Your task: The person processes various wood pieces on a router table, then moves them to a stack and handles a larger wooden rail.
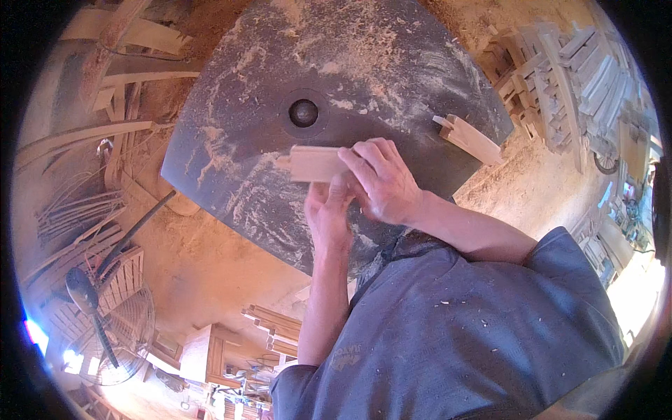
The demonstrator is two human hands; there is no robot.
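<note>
A short pale wooden block (313, 165) with a small tenon at its left end is held level over the dark machine table (245, 115). My right hand (383, 178) is closed round the block's right end, fingers over the top. From below, my left hand (327, 206) grips it, the thumb against its near side; some of its fingers are hidden. Just beyond the block, a round dark spindle (303, 113) sits in a ring in the table. The block and the spindle are apart in the picture.
Wood shavings (364, 52) litter the tabletop. A second wooden piece (469, 138) lies at its right edge. Stacked timber (574, 84) stands at the far right. A wire-caged fan (126, 329) and wooden frames (213, 350) are at the lower left.
</note>
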